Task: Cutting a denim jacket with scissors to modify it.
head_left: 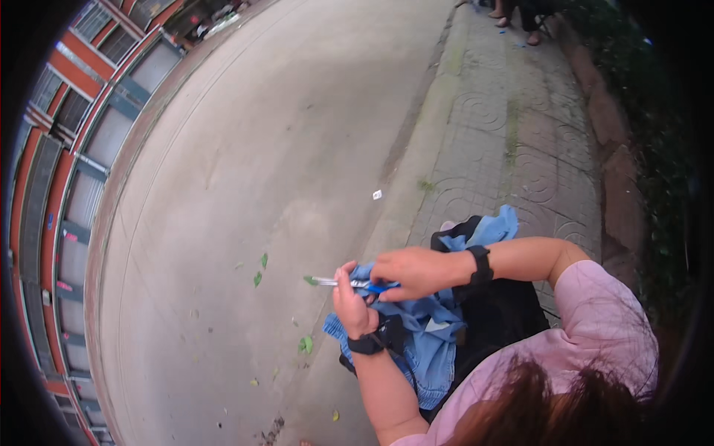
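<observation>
My right hand [420, 271] is closed round the blue handles of a pair of scissors [378, 288]. Their silver blades point left, past the fingers of my left hand [352, 306]. That hand is closed on a light blue denim cloth [428, 364], which bunches up between both hands and drapes over my lap. Parts of the grip are hidden behind the fingers. A green leaf [310, 280] shows right at the blade tips; whether it touches them or lies on the ground behind, I cannot tell. Dark bands circle both wrists.
Black fabric [502, 320] lies under the denim on my lap. A grey road [245, 171] with scattered leaves stretches to the left, a patterned pavement [491, 141] ahead. Another person's legs [529, 18] appear at the far right. Shopfronts [97, 141] line the left side, dark plants [654, 134] the right.
</observation>
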Demonstrator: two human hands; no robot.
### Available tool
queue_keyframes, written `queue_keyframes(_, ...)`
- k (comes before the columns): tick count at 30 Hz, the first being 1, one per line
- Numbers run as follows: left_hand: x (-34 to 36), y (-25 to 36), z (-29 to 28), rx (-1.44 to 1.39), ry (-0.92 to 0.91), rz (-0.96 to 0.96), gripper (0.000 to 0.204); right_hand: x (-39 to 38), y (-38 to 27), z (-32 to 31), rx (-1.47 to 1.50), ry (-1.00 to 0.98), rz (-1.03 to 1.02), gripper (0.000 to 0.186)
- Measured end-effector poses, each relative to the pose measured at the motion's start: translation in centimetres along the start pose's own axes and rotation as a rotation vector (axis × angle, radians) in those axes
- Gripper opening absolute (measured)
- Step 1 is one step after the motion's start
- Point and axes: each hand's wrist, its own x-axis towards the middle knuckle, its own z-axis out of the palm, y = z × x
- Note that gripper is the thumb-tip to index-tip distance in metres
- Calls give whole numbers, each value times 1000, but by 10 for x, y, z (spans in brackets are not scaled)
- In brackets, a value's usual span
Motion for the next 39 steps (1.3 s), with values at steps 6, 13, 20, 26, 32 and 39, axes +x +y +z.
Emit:
queue_keyframes(6, -10, -6, 13, -7, 13, -53, 34, -25, 1, 2, -149, 55, 38, 28)
queue_keyframes(13, -15, -12, 15, 32, -158, -43, 36, -52, -4, 0, -193, 9, 37, 32)
queue_keyframes(20, -17, -8, -3, -13, -6, -61, 35, -102, -15, -21, -37, 373, 106, 25)
queue_keyframes(26, -30, 1, -1, -61, 4, -110, 35, -222, 15, -28, -229, 685, 542, 21)
queue_keyframes(32, -34, -1, 2, -72, -96, -197, 37, -400, 39, 30, -11, -631, 1176, 19)
queue_keyframes(39, -32, 3, 0, -62, -96, -196, 35, -346, 30, 134, 604, -318, 1503, 19)
